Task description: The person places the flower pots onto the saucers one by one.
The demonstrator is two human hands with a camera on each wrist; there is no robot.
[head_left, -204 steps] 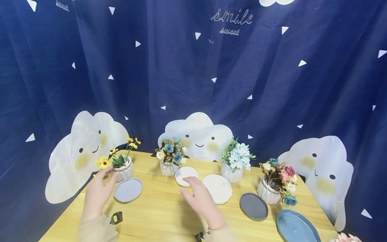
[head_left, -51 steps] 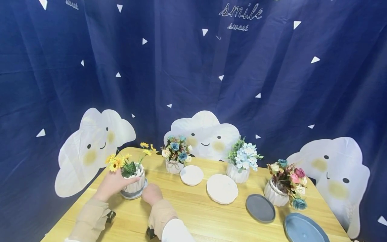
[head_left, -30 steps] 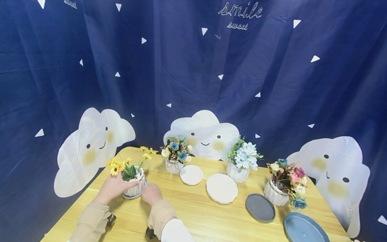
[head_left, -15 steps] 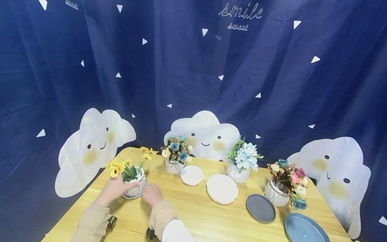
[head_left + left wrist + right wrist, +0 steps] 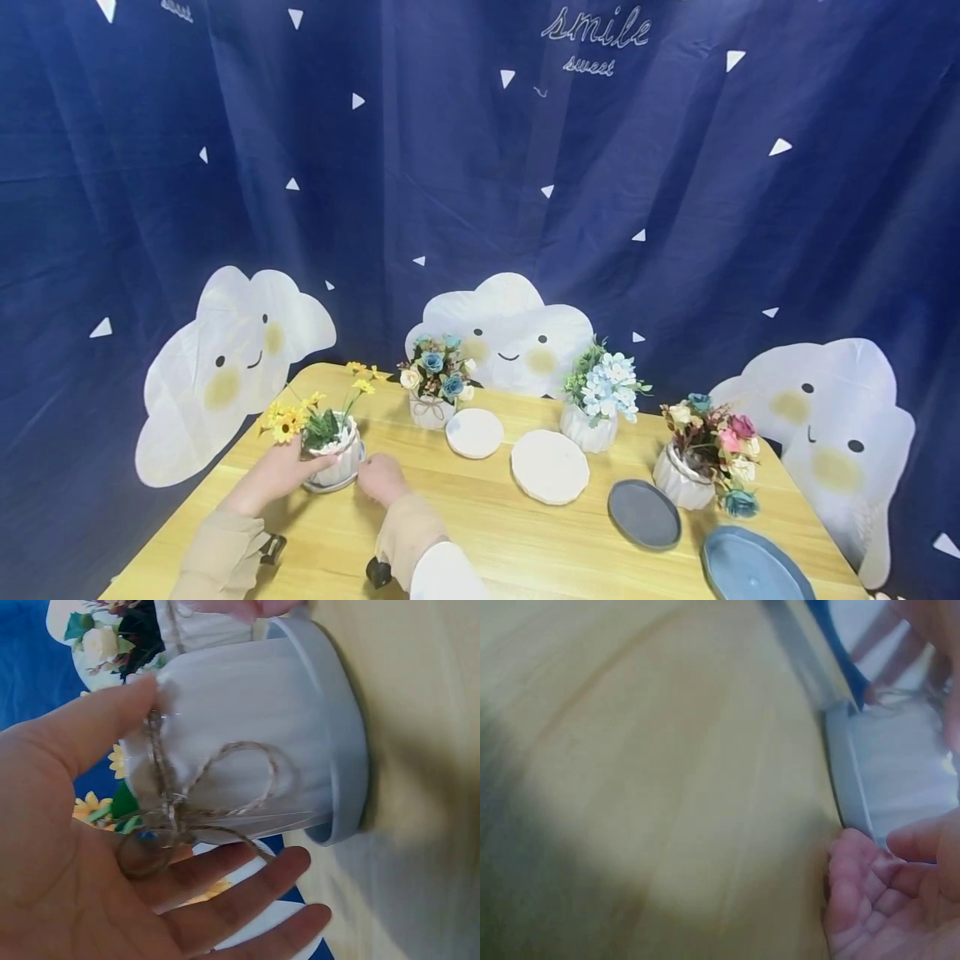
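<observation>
A white ribbed flowerpot [image 5: 342, 467] with yellow daisies [image 5: 288, 423] stands upright in a pale blue-grey saucer [image 5: 341, 742] at the table's left. A twine bow [image 5: 176, 806] is tied round the pot. My left hand [image 5: 276, 477] is at the pot's left side. Its thumb tip is right at the pot's rim, while the other fingers stretch loosely beside the wall with a gap at the palm. My right hand [image 5: 384, 480] has its fingers curled at the saucer's right edge. In the right wrist view the saucer's rim runs between thumb and fingertips.
Farther back are a pot of blue roses [image 5: 432, 412], a small white plate [image 5: 475, 433], a larger white plate [image 5: 550, 467] and a hydrangea pot [image 5: 588, 429]. To the right lie a dark grey plate [image 5: 644, 514], a mixed-flower pot [image 5: 682, 479] and a blue tray [image 5: 756, 567].
Since the oldest frame, the daisy pot has come to stand in the saucer. Over the last half second, my left hand has eased slightly down and left, and my right hand slightly right.
</observation>
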